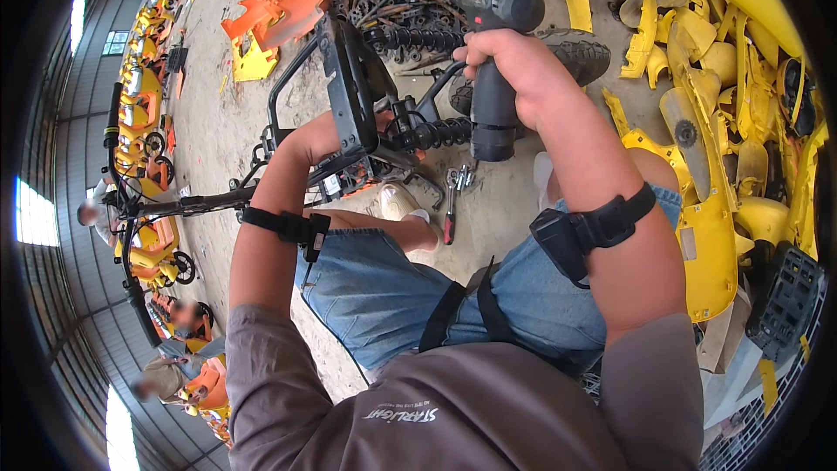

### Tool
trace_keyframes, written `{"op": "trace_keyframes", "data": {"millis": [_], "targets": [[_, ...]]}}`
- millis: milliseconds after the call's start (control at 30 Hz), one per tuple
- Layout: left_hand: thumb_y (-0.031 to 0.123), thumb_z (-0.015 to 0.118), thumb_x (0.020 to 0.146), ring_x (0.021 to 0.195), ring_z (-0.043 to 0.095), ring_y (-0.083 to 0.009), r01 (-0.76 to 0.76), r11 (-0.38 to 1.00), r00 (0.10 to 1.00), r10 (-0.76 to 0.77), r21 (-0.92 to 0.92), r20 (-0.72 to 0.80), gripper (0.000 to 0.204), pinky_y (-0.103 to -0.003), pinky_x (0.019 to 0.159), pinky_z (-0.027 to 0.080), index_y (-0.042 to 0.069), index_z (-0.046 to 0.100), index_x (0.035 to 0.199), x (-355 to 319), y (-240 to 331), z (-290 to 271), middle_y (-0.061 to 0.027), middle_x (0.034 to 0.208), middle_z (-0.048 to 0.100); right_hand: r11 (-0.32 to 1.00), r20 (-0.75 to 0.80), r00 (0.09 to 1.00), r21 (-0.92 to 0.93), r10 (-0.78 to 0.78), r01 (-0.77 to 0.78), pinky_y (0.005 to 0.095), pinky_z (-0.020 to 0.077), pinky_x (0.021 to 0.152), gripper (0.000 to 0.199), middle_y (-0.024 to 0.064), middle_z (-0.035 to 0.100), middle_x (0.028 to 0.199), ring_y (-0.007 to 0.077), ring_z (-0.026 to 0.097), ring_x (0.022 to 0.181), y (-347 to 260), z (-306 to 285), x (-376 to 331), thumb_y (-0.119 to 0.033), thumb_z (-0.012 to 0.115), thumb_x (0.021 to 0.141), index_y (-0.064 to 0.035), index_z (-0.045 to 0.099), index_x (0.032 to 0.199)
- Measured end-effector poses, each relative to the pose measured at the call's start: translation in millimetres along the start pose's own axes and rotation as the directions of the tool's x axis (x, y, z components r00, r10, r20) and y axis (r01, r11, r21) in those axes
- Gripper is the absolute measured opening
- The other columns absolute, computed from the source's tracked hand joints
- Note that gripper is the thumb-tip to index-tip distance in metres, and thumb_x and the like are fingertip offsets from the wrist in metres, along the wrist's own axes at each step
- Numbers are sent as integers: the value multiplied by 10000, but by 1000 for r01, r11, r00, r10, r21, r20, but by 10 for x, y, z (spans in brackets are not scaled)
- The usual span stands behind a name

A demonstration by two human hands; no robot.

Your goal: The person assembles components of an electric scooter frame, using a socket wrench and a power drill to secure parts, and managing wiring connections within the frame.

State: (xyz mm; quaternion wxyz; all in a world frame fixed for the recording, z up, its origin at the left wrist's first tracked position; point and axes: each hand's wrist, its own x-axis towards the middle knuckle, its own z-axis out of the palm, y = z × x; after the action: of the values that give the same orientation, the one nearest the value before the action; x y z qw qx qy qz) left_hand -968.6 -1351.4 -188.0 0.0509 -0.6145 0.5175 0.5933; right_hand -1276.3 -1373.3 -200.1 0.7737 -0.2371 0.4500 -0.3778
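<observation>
drill (493, 52) at twelve o'clock: we are clamping our right hand (510, 61) round its grip, while our left hand (316, 141) is clutching the black frame (349, 87), steadying it.

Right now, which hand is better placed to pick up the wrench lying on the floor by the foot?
Left, probably. The right hand is wrapped around the cordless drill; the left hand only steadies the black frame, so it could let go for the wrench.

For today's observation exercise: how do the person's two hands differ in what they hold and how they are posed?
The right hand grips a cordless drill by its handle, raised and fully visible. The left hand reaches lower, against the black bike frame, mostly hidden behind it. Both are bare, with a black strap at each wrist.
</observation>
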Motion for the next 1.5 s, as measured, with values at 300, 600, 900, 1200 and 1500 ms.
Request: {"op": "trace_keyframes", "data": {"millis": [300,600,900,1200,1500], "targets": [[260,646,976,806,556,-86,-129,981,992,127,-144,-20,239,-255,751,454,30,646,910,303,-360,22,-2,844,629,1000,100,995,2,-11,11,317,514,728,378,125,672,1007,154,601,771,-54,58,110,-79,657,716,31,621,1076],[128,673,888,840,603,-117,-197,957,974,167,-210,-152,149,-300,771,510,26,675,996,257,-494,-14,-28,898,669,996,43,999,94,3,-7,303,512,742,439,119,679,1032,160,602,783,-82,67,63,-69,629,733,33,594,1158],[213,597,997,888,556,-115,-313,946,949,315,-87,0,290,-286,795,487,9,624,1201,255,-380,42,-35,972,626,996,-67,997,91,25,-19,307,525,778,510,133,670,1086,155,604,783,-130,23,-166,-55,563,734,39,580,1235],[140,806,729,883,635,-161,-320,947,946,320,20,-51,362,-334,779,529,38,664,1046,171,-287,83,-65,970,687,985,-101,990,155,97,-80,310,505,758,457,114,647,1063,173,580,800,-143,59,37,-32,572,754,15,571,1209],[128,632,890,894,654,-148,-407,912,879,409,61,-247,241,-324,803,522,-9,671,1084,216,-444,1,-84,986,707,989,-96,988,98,117,-108,311,514,760,440,125,649,1052,176,588,807,-17,163,135,-37,585,754,18,569,1190]]}}
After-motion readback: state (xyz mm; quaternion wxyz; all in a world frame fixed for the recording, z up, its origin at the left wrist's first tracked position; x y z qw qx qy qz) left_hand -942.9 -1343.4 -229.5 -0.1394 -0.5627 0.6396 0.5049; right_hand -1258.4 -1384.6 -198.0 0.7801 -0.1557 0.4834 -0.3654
